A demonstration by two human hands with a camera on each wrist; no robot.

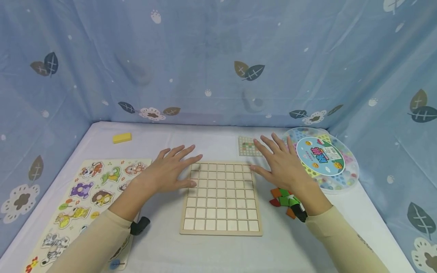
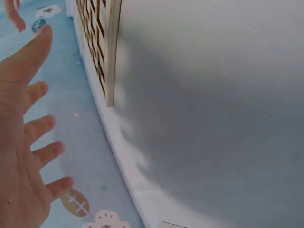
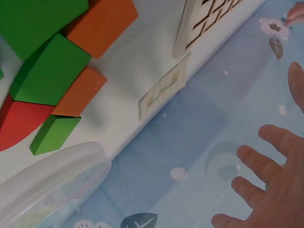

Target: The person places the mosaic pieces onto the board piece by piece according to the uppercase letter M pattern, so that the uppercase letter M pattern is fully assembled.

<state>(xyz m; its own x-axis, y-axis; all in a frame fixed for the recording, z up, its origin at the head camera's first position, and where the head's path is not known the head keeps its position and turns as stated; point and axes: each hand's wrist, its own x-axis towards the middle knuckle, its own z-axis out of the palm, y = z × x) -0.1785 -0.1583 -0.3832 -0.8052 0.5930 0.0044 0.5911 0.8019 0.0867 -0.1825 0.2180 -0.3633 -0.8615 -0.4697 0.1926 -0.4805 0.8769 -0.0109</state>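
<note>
Both hands hover with fingers spread above a square wooden grid board (image 1: pixel 220 199), holding nothing. My left hand (image 1: pixel 168 170) is over the board's left edge, with its thumb toward the grid. Over the upper right corner is my right hand (image 1: pixel 281 163). Rows of shallow square cells fill the board, all bare wood. Beneath the right wrist lies a small pile of green, orange, red and black pieces (image 1: pixel 283 199), partly hidden by the forearm. The right wrist view shows green blocks (image 3: pixel 52 71) and orange ones (image 3: pixel 102 28) close up.
A small printed grid card (image 1: pixel 243 151) lies behind the board. At the right rests a round clear case (image 1: pixel 351 170) with a colourful label. An animal puzzle board (image 1: pixel 65 233) spans the left side, and a yellow block (image 1: pixel 122 138) sits at the back left. Curtains enclose the table.
</note>
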